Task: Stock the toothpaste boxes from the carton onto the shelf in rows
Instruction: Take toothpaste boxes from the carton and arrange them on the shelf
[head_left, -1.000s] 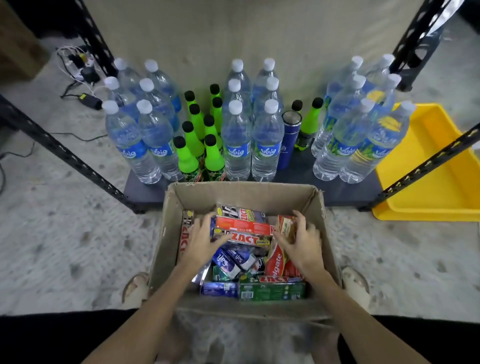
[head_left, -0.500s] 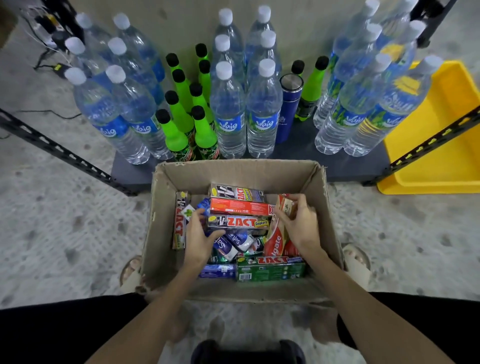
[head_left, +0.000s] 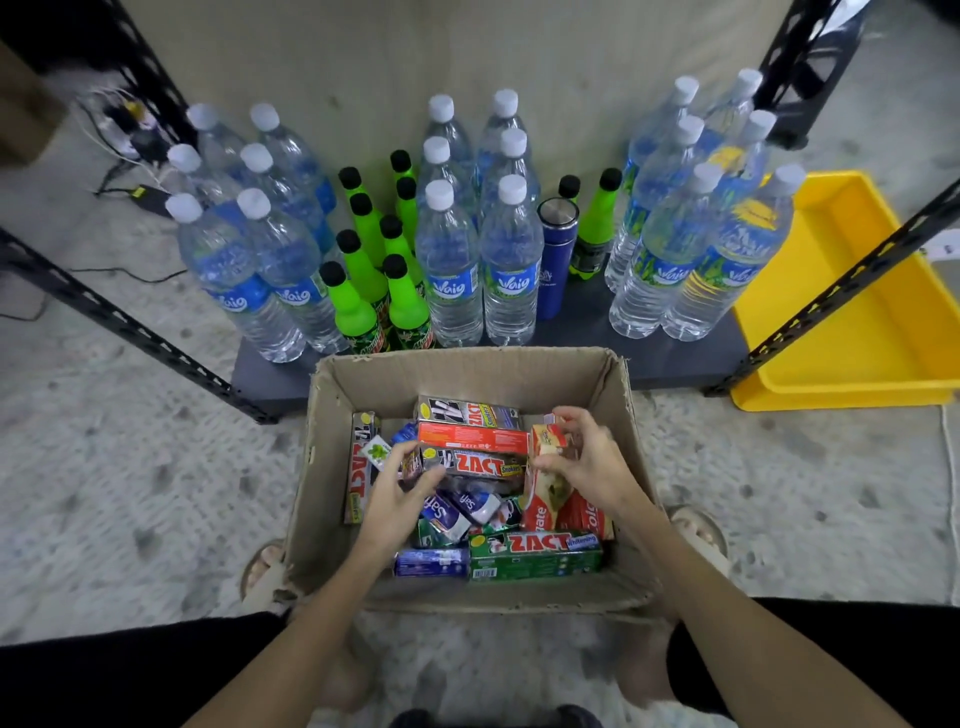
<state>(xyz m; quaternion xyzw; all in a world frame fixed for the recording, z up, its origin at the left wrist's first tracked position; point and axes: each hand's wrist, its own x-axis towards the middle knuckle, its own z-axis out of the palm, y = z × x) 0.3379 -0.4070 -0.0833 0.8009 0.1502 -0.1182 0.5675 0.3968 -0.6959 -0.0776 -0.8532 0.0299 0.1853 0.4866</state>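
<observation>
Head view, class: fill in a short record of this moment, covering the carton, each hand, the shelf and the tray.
carton: open cardboard carton on the floor, holding jumbled toothpaste boxes
left hand: left hand grips the near end of a grey ZACT box
right hand: right hand holds the top of a red upright box
shelf: dark shelf carries water bottles and green bottles; no toothpaste yet
tray: yellow tray, right of the shelf

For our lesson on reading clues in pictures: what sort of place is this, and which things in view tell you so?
Probably a shop stockroom or storage corner, though it could be a mock-up. A low metal shelf on a bare floor holds rows of water bottles and green bottles, and a carton of mixed toothpaste boxes stands before it.
</observation>
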